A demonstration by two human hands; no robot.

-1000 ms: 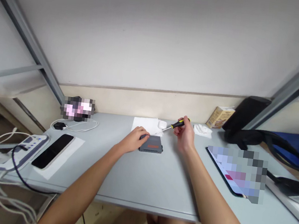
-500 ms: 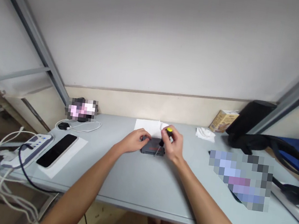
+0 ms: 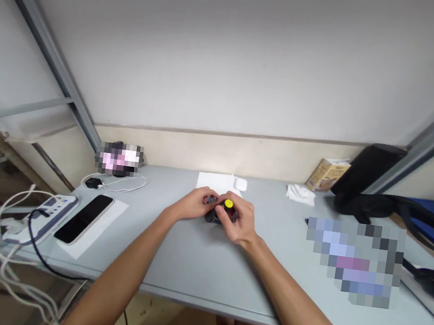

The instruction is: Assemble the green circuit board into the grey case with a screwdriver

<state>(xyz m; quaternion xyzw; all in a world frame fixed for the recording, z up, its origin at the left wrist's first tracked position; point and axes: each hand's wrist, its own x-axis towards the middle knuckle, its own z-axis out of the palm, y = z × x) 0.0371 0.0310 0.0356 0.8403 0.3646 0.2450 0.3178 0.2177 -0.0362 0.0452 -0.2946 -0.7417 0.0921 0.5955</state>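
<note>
A small dark grey box (image 3: 212,218) with a slotted front side lies near the middle of the desk, mostly covered by my hands. My left hand (image 3: 194,204) is closed on its left end, thumb and fingers at the edge. In my right hand (image 3: 241,223) is a screwdriver (image 3: 229,205) with a black handle and yellow cap, held upright over the box. Its shaft and tip are hidden behind my fingers, so I cannot tell where the tip touches.
Behind the box lie white paper (image 3: 210,179) and a small white case (image 3: 240,185). A phone (image 3: 85,218) and a power strip (image 3: 39,219) with cables are at left. Crumpled tissue (image 3: 301,194), a yellow carton (image 3: 328,175) and a blurred-out item (image 3: 348,262) are at right.
My right hand has moved left with the screwdriver, from the box's right side to over its middle. The screwdriver, tilted before, now stands more upright. My left hand stays at the box's left end.
</note>
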